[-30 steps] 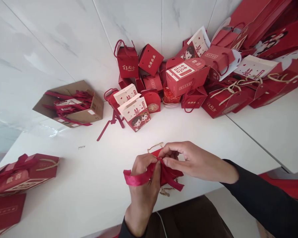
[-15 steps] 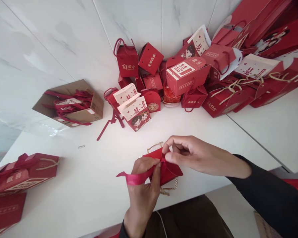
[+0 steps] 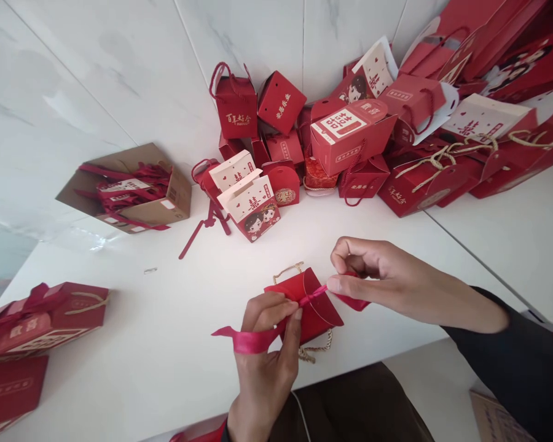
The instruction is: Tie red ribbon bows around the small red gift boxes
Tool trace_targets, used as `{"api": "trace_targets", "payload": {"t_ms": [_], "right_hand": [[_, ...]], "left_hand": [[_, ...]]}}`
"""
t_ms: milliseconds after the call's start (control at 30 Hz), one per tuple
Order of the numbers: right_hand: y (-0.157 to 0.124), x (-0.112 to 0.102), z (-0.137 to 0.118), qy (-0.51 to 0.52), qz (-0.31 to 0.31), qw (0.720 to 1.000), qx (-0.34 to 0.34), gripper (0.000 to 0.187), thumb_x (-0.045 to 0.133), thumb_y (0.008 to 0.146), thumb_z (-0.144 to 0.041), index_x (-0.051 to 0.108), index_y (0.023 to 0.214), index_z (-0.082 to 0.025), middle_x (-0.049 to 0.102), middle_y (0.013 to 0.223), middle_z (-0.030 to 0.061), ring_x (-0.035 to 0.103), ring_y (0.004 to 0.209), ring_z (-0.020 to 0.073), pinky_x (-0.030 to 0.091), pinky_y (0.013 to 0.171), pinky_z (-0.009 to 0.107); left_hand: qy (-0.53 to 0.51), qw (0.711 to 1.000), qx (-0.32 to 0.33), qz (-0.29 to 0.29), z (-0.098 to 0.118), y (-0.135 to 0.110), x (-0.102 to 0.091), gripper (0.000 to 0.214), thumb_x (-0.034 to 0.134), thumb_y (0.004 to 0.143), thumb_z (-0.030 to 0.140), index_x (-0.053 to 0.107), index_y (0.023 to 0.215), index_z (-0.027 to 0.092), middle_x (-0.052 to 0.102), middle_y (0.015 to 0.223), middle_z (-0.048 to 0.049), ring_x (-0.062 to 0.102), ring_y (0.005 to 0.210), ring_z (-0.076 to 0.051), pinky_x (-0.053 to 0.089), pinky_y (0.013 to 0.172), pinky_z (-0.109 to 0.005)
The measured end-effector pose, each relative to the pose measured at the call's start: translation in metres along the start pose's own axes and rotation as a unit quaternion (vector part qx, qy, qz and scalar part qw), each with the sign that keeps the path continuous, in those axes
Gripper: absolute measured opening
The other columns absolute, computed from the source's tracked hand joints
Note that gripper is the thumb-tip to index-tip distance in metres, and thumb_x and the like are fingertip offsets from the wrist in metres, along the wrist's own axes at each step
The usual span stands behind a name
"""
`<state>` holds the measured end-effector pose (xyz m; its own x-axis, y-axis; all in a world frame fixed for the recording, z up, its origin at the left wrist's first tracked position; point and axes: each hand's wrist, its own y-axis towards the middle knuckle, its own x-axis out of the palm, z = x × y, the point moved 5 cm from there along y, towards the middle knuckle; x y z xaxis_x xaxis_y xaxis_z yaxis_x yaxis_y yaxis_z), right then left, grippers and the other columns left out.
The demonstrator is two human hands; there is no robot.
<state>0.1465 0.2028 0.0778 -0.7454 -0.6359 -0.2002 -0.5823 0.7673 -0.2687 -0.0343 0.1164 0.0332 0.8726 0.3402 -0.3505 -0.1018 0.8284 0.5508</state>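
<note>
A small red gift box (image 3: 314,316) with gold cord handles lies on the white table in front of me. My left hand (image 3: 270,328) pinches a magenta satin ribbon (image 3: 253,341) over the box, and one loose end drapes across the back of the fingers. To the right, my right hand (image 3: 366,270) is closed on the ribbon's other part, which runs twisted and taut between the two hands. A red ribbon tail hangs below the right fingers. The fingers hide part of the box's top.
A cardboard box (image 3: 179,193) of ribbons stands at the back left. Several red gift boxes (image 3: 354,138) are heaped along the wall, centre to right. Finished-looking boxes with bows (image 3: 50,316) sit at the left edge. A thin ribbon strip (image 3: 192,238) lies mid-table.
My right hand has moved right, away from my left hand, drawing the ribbon out taut. My left hand keeps its pinch at nearly the same place.
</note>
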Motion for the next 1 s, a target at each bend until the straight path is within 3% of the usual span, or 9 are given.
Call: {"api": "trace_targets", "payload": {"t_ms": [100, 200, 300, 400, 533, 633, 867, 933, 1000], "right_hand": [[-0.001, -0.008, 0.007, -0.031, 0.036, 0.999, 0.005, 0.027, 0.071, 0.093, -0.04, 0.051, 0.082, -0.025, 0.045, 0.065, -0.0089, 0.037, 0.058, 0.0112, 0.031, 0.056, 0.025], [-0.003, -0.017, 0.023, -0.085, 0.068, 0.994, 0.01, 0.03, 0.069, 0.092, -0.047, 0.054, 0.081, -0.025, 0.042, 0.063, -0.0083, 0.035, 0.058, 0.0123, 0.03, 0.055, 0.026], [-0.003, -0.023, 0.044, -0.117, 0.085, 0.989, 0.032, 0.032, 0.069, 0.091, -0.052, 0.054, 0.08, -0.025, 0.04, 0.063, -0.0081, 0.034, 0.058, 0.0128, 0.03, 0.055, 0.026], [-0.002, -0.024, 0.059, -0.133, 0.095, 0.986, 0.044, 0.034, 0.068, 0.091, -0.053, 0.054, 0.077, -0.025, 0.04, 0.062, -0.0079, 0.035, 0.058, 0.0128, 0.03, 0.055, 0.026], [-0.003, -0.02, 0.064, -0.151, 0.105, 0.981, 0.057, 0.025, 0.062, 0.094, -0.052, 0.06, 0.09, -0.027, 0.048, 0.066, -0.0066, 0.042, 0.061, 0.0141, 0.035, 0.058, 0.027], [-0.004, -0.016, 0.062, -0.169, 0.091, 0.979, 0.063, 0.026, 0.058, 0.096, -0.054, 0.065, 0.101, -0.03, 0.058, 0.073, -0.0045, 0.048, 0.065, 0.0159, 0.039, 0.061, 0.028], [-0.007, -0.019, 0.06, -0.179, 0.119, 0.975, 0.052, 0.03, 0.055, 0.098, -0.055, 0.067, 0.089, -0.029, 0.064, 0.079, -0.0026, 0.046, 0.062, 0.015, 0.038, 0.056, 0.029], [-0.008, -0.02, 0.059, -0.191, 0.128, 0.973, 0.037, 0.029, 0.056, 0.097, -0.054, 0.068, 0.089, -0.029, 0.067, 0.085, -0.0014, 0.051, 0.065, 0.0162, 0.043, 0.059, 0.03], [-0.01, -0.02, 0.057, -0.214, 0.143, 0.966, 0.009, 0.026, 0.058, 0.096, -0.052, 0.069, 0.089, -0.03, 0.068, 0.095, 0.0011, 0.059, 0.077, 0.0192, 0.049, 0.066, 0.033]], "left_hand": [[0.021, 1.0, -0.005, 0.012, -0.002, -0.004, -0.004, 0.026, 0.066, 0.09, 0.001, 0.066, 0.105, 0.022, 0.065, 0.106, -0.0028, 0.064, 0.104, -0.016, 0.057, 0.093, -0.032], [0.055, 0.997, -0.044, 0.01, -0.004, -0.01, -0.01, 0.019, 0.067, 0.091, 0.009, 0.067, 0.102, 0.024, 0.064, 0.103, -0.0026, 0.063, 0.101, -0.018, 0.055, 0.087, -0.032], [0.086, 0.984, -0.155, 0.008, -0.009, -0.018, -0.017, 0.002, 0.066, 0.093, 0.024, 0.068, 0.093, 0.025, 0.064, 0.096, -0.0034, 0.062, 0.094, -0.021, 0.053, 0.076, -0.032], [0.061, 0.951, -0.302, -0.002, -0.014, -0.026, -0.021, 0.018, 0.067, 0.092, 0.039, 0.068, 0.083, 0.024, 0.065, 0.09, -0.0036, 0.061, 0.089, -0.023, 0.05, 0.076, -0.033], [-0.063, 0.904, -0.422, 0.002, -0.012, -0.029, -0.02, 0.026, 0.07, 0.089, 0.05, 0.072, 0.097, 0.025, 0.07, 0.098, -0.0045, 0.064, 0.098, -0.023, 0.049, 0.086, -0.034], [-0.111, 0.883, -0.456, 0.011, -0.007, -0.028, -0.018, 0.034, 0.07, 0.088, 0.055, 0.074, 0.103, 0.025, 0.071, 0.098, -0.0064, 0.064, 0.1, -0.024, 0.051, 0.085, -0.032], [-0.087, 0.893, -0.441, -0.007, -0.016, -0.029, -0.019, 0.042, 0.065, 0.091, 0.06, 0.069, 0.072, 0.022, 0.064, 0.081, -0.0039, 0.057, 0.086, -0.021, 0.048, 0.075, -0.029], [-0.116, 0.877, -0.466, 0.007, -0.022, -0.032, -0.021, 0.042, 0.068, 0.088, 0.059, 0.07, 0.072, 0.021, 0.065, 0.081, -0.0042, 0.059, 0.089, -0.021, 0.048, 0.079, -0.03], [-0.175, 0.846, -0.501, 0.052, -0.027, -0.036, -0.024, 0.036, 0.073, 0.086, 0.057, 0.076, 0.085, 0.021, 0.069, 0.09, -0.0043, 0.06, 0.087, -0.019, 0.05, 0.083, -0.031]]}}
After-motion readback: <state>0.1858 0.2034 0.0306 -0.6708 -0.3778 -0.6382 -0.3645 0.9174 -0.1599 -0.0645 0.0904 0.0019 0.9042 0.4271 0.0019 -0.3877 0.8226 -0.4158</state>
